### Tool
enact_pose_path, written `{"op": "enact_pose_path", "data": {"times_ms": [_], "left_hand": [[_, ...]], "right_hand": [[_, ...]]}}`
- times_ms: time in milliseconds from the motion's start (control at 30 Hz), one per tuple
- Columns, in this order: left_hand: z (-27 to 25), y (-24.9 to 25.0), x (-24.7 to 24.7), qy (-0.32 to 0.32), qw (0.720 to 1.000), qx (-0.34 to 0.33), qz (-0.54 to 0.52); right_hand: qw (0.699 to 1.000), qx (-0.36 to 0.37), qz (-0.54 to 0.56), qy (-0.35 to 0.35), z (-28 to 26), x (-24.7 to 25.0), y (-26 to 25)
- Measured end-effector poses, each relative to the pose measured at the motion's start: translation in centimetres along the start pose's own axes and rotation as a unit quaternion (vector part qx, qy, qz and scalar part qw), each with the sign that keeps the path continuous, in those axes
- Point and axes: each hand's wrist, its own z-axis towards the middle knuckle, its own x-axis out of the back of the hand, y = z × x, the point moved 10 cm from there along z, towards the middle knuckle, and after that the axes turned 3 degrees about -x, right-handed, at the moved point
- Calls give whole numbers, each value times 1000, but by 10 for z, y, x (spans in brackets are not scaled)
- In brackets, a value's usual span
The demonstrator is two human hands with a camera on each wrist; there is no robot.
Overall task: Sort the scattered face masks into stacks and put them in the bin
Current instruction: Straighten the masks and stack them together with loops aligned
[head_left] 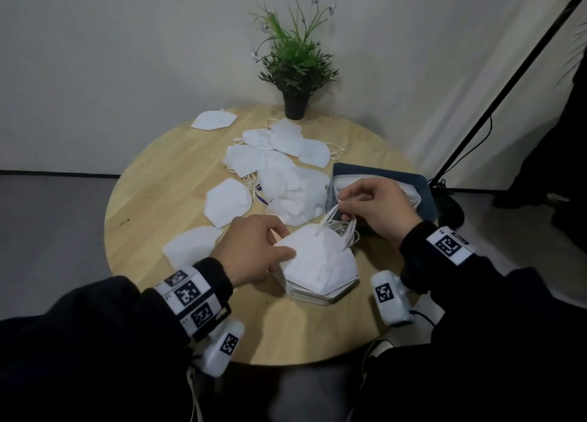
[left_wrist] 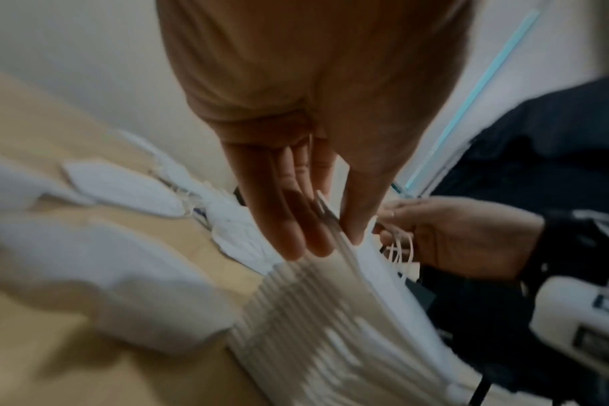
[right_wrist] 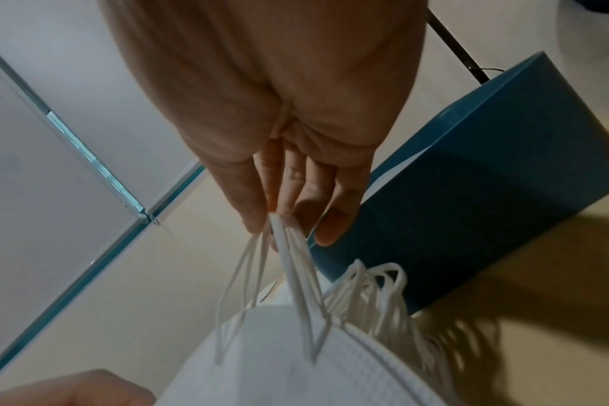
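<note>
A stack of white folded masks (head_left: 320,266) lies on the round wooden table (head_left: 158,186) near its front edge. My left hand (head_left: 254,250) grips the stack's left edge, thumb on top and fingers (left_wrist: 296,233) underneath. My right hand (head_left: 371,205) pinches several white ear loops (right_wrist: 289,263) of the top masks and holds them up above the stack (right_wrist: 296,365). A blue bin (head_left: 425,193) sits just behind my right hand, with white masks inside. Loose masks (head_left: 286,167) lie scattered over the middle and back of the table.
A potted green plant (head_left: 295,72) stands at the table's back edge. A black stand pole (head_left: 508,81) slants up at the right, its base on the floor beside the bin. Single masks (head_left: 214,119) lie at the back left and by my left wrist.
</note>
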Motion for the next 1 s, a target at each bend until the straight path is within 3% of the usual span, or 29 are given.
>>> {"op": "enact_pose_path", "data": {"times_ms": [133,233,300,367,433,667,1000], "left_hand": [[3,6,1,-8,979,-33,202],[7,12,7,-33,967,-49,248],[7,12,-1,-82,958,-68,268],[3,7,-14,-125,943,-70,300],[0,5,-25,-138,937,-71,314],[-2,17,-28,-103,903,-71,410],[4,17,-21,-85,875,-77,470]], "right_hand": [[993,58,-81,59,-3,13,-5],[976,67,-192,82,-16,25,-6],[952,14,-304,3,-22,15,13],[897,-76,-416,-124,-37,-5,49],[852,-89,-482,-185,-51,-21,71],[836,2,-528,-151,-52,-48,63],[833,-36,-527,-163,-49,-44,61]]}}
